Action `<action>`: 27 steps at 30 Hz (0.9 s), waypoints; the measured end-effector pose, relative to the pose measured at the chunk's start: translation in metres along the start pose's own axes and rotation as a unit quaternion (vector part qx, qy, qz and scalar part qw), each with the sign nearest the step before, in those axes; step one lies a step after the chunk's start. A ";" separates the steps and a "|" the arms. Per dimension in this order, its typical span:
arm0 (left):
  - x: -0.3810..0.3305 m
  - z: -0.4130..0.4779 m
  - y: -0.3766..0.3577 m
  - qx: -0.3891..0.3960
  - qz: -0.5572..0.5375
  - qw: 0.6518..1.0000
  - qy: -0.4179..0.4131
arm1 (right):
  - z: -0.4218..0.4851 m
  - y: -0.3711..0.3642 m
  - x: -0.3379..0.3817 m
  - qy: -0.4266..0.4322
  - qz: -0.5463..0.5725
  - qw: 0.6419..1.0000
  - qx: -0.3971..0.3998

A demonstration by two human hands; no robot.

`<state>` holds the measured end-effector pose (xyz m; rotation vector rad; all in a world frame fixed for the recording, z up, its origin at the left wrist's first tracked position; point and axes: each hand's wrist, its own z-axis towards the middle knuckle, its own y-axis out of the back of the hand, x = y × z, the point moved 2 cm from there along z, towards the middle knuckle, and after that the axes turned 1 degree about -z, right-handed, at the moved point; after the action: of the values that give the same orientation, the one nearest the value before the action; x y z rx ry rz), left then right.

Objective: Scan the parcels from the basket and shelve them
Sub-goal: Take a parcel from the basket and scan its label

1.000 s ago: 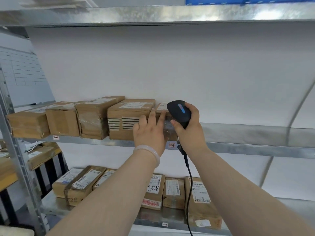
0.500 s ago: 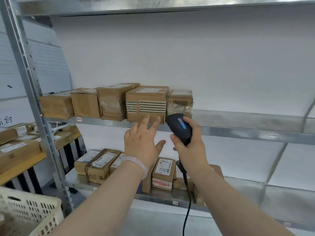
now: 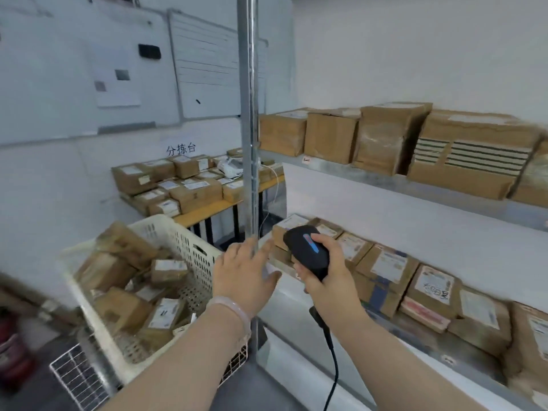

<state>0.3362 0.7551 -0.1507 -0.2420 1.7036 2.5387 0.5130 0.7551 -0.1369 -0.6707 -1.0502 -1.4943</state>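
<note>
Finds left hand (image 3: 246,274) withdrawn from upper-shelf parcels (image 3: 462,161), lowered, fingers spread, near basket (image 3: 184,244) newly in view; right hand (image 3: 332,278) and scanner (image 3: 308,250) lowered to lower-shelf height.

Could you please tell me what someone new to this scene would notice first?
Most likely the black scanner at centre, gripped in the right hand, with the left hand spread open beside it, in front of the metal shelf post. At lower left stands a white basket heaped with brown parcels. On the right, cardboard boxes line two shelves, with a striped box on the upper shelf.
</note>
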 end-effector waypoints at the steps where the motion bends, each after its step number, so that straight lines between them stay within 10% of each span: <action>1: 0.021 -0.002 -0.001 0.012 -0.001 1.000 0.018 | 0.004 -0.018 0.000 -0.001 0.002 1.000 0.011; 13: 0.255 -0.011 -0.033 0.118 0.004 0.986 0.113 | 0.035 -0.220 -0.020 -0.062 0.019 0.994 0.083; 27: 0.344 0.011 -0.149 0.285 -0.023 0.924 0.255 | 0.096 -0.305 -0.111 -0.150 -0.026 0.976 0.157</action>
<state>0.0190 0.8132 -0.3421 -0.9360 2.4803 1.9189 0.2267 0.8817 -0.2659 -0.6570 -1.5100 -1.2550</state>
